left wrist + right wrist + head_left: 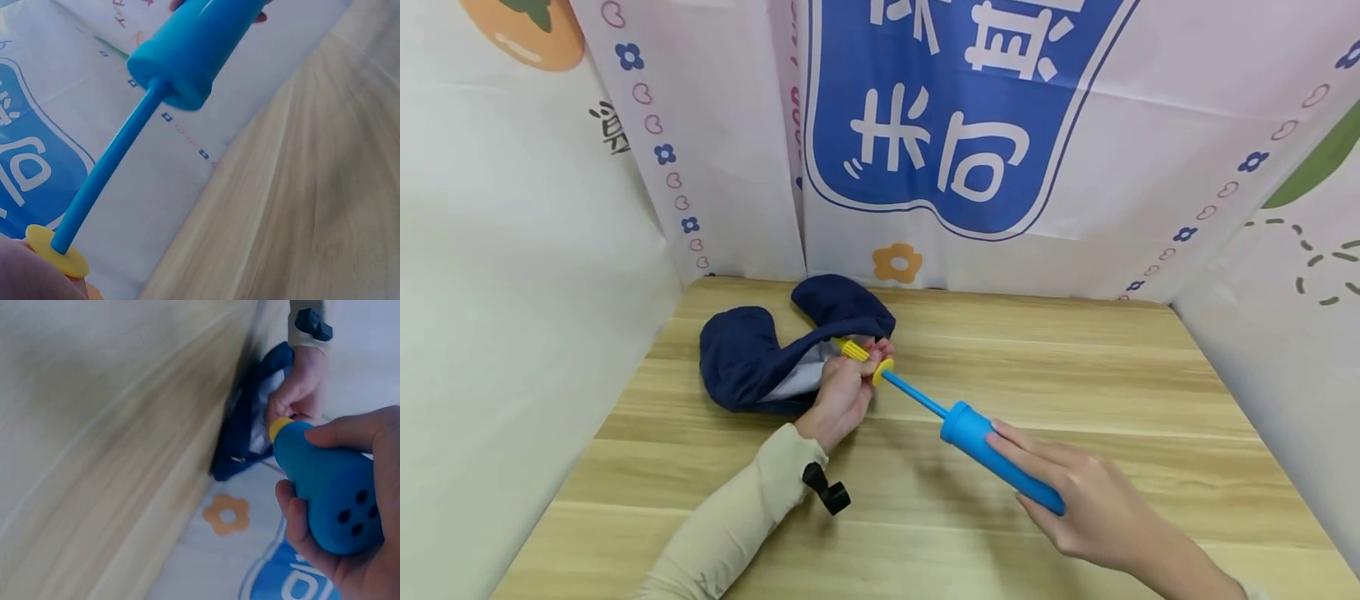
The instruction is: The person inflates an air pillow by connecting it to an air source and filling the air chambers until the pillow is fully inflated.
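A blue hand pump (1000,458) with a thin rod and a yellow nozzle end (854,350) slants across the middle of the head view. My left hand (842,396) pinches the pump by its yellow end, at the opening of a navy U-shaped neck pillow (737,354) with a pale lining. Fingers hide where the nozzle meets the pillow. My right hand (1097,504) grips the blue barrel, thumb on one side and fingers on the other. A length of rod (112,156) shows between barrel and yellow flange (56,253) in the left wrist view.
The neck pillow lies on a wood-grain table (1075,358), near its back left. Behind the table hangs a printed white cloth (737,167) with a blue sign, and white side walls flank it. A black clip (826,489) is on the left sleeve.
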Available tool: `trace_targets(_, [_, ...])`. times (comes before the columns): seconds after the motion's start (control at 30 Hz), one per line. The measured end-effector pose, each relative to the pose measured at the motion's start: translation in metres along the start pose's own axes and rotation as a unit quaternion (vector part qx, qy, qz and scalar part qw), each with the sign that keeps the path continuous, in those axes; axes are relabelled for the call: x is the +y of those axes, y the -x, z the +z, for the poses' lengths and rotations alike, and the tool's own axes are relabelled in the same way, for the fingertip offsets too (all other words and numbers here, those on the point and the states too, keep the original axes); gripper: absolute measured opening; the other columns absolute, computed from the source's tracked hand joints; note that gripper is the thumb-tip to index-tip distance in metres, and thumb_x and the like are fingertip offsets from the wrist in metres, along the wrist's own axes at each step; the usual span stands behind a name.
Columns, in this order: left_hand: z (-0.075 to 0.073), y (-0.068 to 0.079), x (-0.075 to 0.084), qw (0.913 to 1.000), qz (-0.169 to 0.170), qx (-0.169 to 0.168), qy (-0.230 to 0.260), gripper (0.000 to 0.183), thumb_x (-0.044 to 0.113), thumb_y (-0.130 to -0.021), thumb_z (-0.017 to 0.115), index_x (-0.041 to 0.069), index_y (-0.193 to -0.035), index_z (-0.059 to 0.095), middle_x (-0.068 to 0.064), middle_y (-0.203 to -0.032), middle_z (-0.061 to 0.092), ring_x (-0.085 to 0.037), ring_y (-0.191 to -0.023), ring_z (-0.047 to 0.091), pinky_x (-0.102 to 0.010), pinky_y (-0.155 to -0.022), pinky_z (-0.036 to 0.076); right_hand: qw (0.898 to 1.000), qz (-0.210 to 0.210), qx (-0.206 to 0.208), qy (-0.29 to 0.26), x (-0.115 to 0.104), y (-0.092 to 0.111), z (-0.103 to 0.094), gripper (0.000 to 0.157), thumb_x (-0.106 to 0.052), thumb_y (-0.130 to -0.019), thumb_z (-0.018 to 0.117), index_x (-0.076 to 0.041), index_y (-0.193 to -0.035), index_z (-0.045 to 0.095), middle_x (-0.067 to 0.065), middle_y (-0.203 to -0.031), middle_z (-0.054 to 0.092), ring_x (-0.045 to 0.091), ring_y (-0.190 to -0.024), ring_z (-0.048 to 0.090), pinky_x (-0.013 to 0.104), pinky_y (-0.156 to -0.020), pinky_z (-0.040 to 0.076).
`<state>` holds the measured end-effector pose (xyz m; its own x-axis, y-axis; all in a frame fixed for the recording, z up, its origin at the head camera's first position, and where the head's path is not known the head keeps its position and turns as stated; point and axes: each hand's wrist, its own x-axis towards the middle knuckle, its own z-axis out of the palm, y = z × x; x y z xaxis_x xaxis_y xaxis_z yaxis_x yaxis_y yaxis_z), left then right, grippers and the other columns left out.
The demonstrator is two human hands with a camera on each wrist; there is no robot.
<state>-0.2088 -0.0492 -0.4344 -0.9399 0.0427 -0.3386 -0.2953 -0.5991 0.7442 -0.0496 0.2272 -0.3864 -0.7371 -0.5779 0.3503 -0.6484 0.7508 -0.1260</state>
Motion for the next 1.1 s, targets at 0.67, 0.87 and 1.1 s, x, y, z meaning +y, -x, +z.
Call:
trace_targets(0.67, [0.004, 0.017, -0.029, 0.9995, 0.018, 0.022, 0.012, 0.02, 0.0, -0.098, 0.046, 0.001, -0.118, 0.046, -0.003, -0.108, 0.067, -0.015, -0.099, 0.067, -0.026, -0.094, 0.051, 0.999, -0.016, 0.031, 0.004, -0.026, -0.075, 0.051, 0.065, -0.015, -0.073, 0.073, -0.014, -0.136, 0.056, 0.007, -0.135, 0.061, 0.016, -0.082, 0.072, 0.031, -0.062, 0.057])
trace_targets(0.87, [0.0, 0.008, -0.021, 0.9997, 0.005, -0.022, 0.013, 0.032, -0.004, -0.096, 0.047, -0.007, -0.128, 0.046, -0.008, -0.115, 0.065, -0.011, -0.095, 0.068, -0.023, -0.09, 0.054, 1.0, -0.001, -0.006, 0.002, -0.02, -0.049, 0.027, 0.068, -0.019, -0.08, 0.073, -0.021, -0.143, 0.048, 0.002, -0.143, 0.054, 0.017, -0.095, 0.071, 0.033, -0.073, 0.059])
trace_targets(1.1, [-0.006, 0.01, -0.008, 0.9992, -0.005, -0.036, 0.015, 0.03, -0.008, -0.095, 0.046, -0.005, -0.125, 0.044, -0.005, -0.111, 0.066, -0.011, -0.097, 0.068, -0.021, -0.092, 0.052, 0.999, 0.01, -0.027, -0.023, -0.014, -0.01, -0.017, 0.08, -0.02, -0.075, 0.08, -0.03, -0.146, 0.043, -0.006, -0.143, 0.054, 0.014, -0.104, 0.069, 0.031, -0.076, 0.059])
